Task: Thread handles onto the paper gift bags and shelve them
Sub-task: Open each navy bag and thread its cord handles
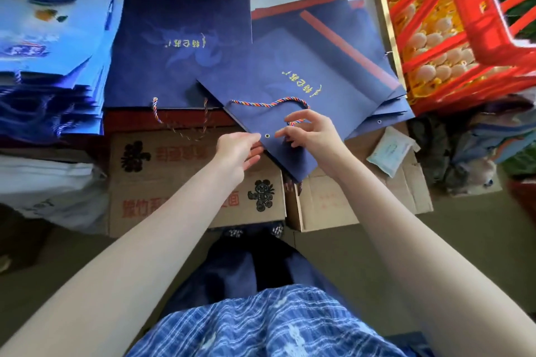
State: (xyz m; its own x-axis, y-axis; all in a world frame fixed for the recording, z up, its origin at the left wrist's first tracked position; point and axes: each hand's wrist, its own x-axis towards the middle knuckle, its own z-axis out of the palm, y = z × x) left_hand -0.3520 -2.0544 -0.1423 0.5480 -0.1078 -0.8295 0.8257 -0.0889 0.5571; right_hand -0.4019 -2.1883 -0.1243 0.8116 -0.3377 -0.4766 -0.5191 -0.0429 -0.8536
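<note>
- A flat dark-blue paper bag point(307, 101) lies skewed on top of a pile of the same bags, its mouth end hanging over the cardboard boxes point(162, 171) toward the person.
- The left hand point(239, 151) pinches the bag's top edge just beside an empty metal eyelet point(267, 135), fingers curled under the paper.
- The right hand point(307, 132) grips the free end of a striped twisted cord point(269, 103) between thumb and fingertips, close to that eyelet; the rest of the cord loops across the bag's face.
- I'd judge the bag light and stiff but easy to crease, so holding it at the reinforced rim by the eyelet seems right.
- The cord looks limp and likely to fray; pinching it near its tip should give the most control for poking it through.
- A finished bag point(179, 43) with its handle on lies to the left, beside a stack of lighter blue bags point(55, 46).
- A red crate point(464, 35) of eggs stands on the right.
</note>
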